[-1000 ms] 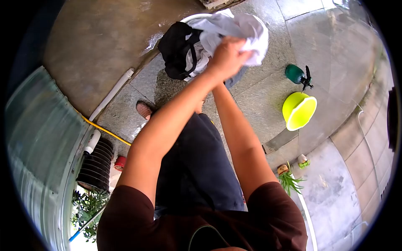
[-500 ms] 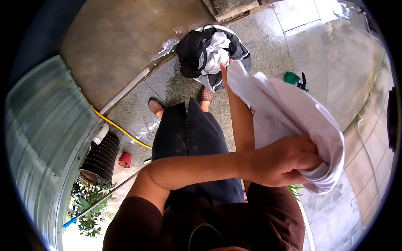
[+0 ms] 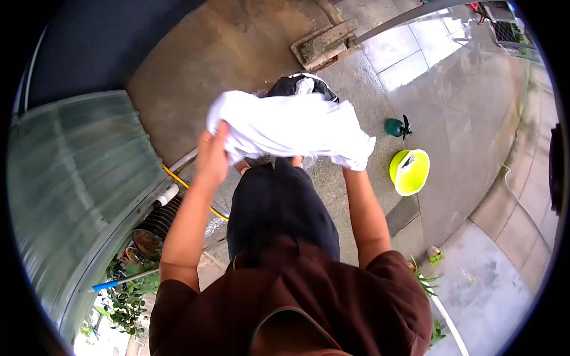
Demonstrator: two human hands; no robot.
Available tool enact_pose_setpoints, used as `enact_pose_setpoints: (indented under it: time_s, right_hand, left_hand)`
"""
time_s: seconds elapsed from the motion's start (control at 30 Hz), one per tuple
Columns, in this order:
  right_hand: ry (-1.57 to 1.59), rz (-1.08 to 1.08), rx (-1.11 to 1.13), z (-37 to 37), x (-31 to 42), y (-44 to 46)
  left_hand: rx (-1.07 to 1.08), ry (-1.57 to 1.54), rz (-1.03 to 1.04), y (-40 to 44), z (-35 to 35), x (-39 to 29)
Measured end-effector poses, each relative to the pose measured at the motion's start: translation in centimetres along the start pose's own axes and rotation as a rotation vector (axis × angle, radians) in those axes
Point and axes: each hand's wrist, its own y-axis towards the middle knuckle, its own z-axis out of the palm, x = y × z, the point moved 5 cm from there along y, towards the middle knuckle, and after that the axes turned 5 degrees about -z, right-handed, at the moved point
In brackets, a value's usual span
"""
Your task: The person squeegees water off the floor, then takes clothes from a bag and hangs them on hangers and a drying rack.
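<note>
A white cloth, perhaps a garment (image 3: 285, 127), is stretched level in front of me between both hands. My left hand (image 3: 214, 155) grips its left end, fingers closed around the fabric. The cloth's right end drapes over my right hand (image 3: 354, 172), hiding the fingers; only the wrist shows below, and the fabric is held up there. Beyond the cloth, a tub of black and white laundry (image 3: 304, 84) stands on the wet floor, partly covered from view.
A yellow-green basin (image 3: 409, 172) and a green spray bottle (image 3: 394, 127) stand to the right. Wooden blocks (image 3: 323, 44) lie ahead. On the left are a corrugated panel (image 3: 77, 202), a yellow hose (image 3: 196, 191), a dark ribbed pot (image 3: 155, 228) and plants (image 3: 124, 299).
My left hand has swung from the right side over to the left with the cloth. My right hand has drawn back from the tub, and the cloth is spread between both hands.
</note>
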Motion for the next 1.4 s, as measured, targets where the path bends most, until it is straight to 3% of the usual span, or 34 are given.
enact_pose_setpoints:
  time_s: [0.03, 0.1, 0.3, 0.43, 0.5, 0.57, 0.63, 0.67, 0.7, 0.8, 0.97, 1.0, 1.03, 1.1, 1.17, 1.2, 1.23, 1.27, 1.3, 1.37, 1.4]
  right_hand:
    - [0.009, -0.038, 0.029, 1.6, 2.0, -0.8]
    - [0.005, -0.134, 0.102, 5.6, 6.0, -1.9]
    - [-0.094, -0.527, 0.309, 17.8, 17.7, -5.4]
    - [-0.166, -0.861, 0.462, 25.7, 25.2, -9.1]
    - [0.256, -0.318, 0.738, 29.7, 27.8, -11.2]
    - [0.236, -0.198, 0.792, 33.9, 29.9, -13.7]
    - [-0.181, -0.541, 0.63, 37.9, 31.4, -15.2]
    - [-0.329, -0.489, 0.648, 39.4, 32.3, -15.7]
    - [-0.265, -0.456, 0.803, 41.2, 33.3, -17.9]
    - [-0.374, -0.508, 0.849, 42.5, 36.6, -19.1]
    - [-0.236, -0.585, 0.86, 43.2, 38.5, -20.6]
    - [-0.375, -0.559, 0.875, 42.9, 38.3, -19.5]
    - [-0.713, -0.563, 0.741, 42.4, 37.6, -18.3]
    - [-1.724, -0.839, 0.596, 42.8, 34.8, -15.5]
    - [-1.915, -1.021, 0.291, 44.3, 30.0, -15.2]
    - [-1.698, -1.126, 0.427, 46.0, 26.9, -15.8]
    - [-1.334, -0.888, 0.636, 47.7, 23.2, -16.7]
    - [-1.038, -0.475, 0.733, 49.3, 20.3, -20.9]
    - [-0.836, -0.283, 0.785, 50.7, 17.5, -20.8]
    - [-0.679, -0.274, 0.973, 53.3, 14.3, -21.2]
    - [-0.604, -0.41, 0.943, 54.5, 14.7, -22.5]
  left_hand:
    - [0.077, -0.024, 0.147, -0.5, -0.9, -2.7]
    - [0.009, 0.019, 0.254, -1.8, -3.6, -6.8]
    - [-0.18, -0.115, 0.383, -6.2, -9.6, -16.1]
    - [-0.104, -0.015, 0.421, -9.2, -12.4, -21.1]
    - [-0.097, 0.066, 0.424, -10.5, -13.7, -22.7]
    - [-0.133, 0.145, 0.405, -10.3, -16.1, -23.6]
    - [-0.179, 0.127, 0.422, -10.5, -17.0, -24.6]
    - [-0.153, 0.077, 0.471, -10.7, -17.3, -25.5]
    - [-0.13, 0.029, 0.516, -11.1, -17.7, -26.3]
    - [-0.016, -0.121, 0.578, -13.6, -17.4, -29.6]
    - [0.283, -0.329, 0.643, -17.6, -16.8, -34.7]
    - [0.37, -0.37, 0.636, -18.5, -16.1, -35.6]
    - [0.459, -0.41, 0.623, -19.7, -15.2, -36.3]
    - [0.542, -0.431, 0.597, -21.4, -13.0, -37.0]
    - [0.644, -0.417, 0.556, -21.8, -10.3, -37.4]
    - [0.646, -0.407, 0.517, -21.4, -8.9, -37.3]
    - [0.639, -0.404, 0.49, -21.3, -7.4, -37.0]
    - [0.649, -0.38, 0.456, -20.9, -6.4, -36.4]
    - [0.663, -0.35, 0.428, -20.4, -5.6, -36.0]
    - [0.616, -0.332, 0.389, -20.5, -4.8, -35.1]
    - [0.58, -0.321, 0.407, -20.9, -5.1, -35.1]
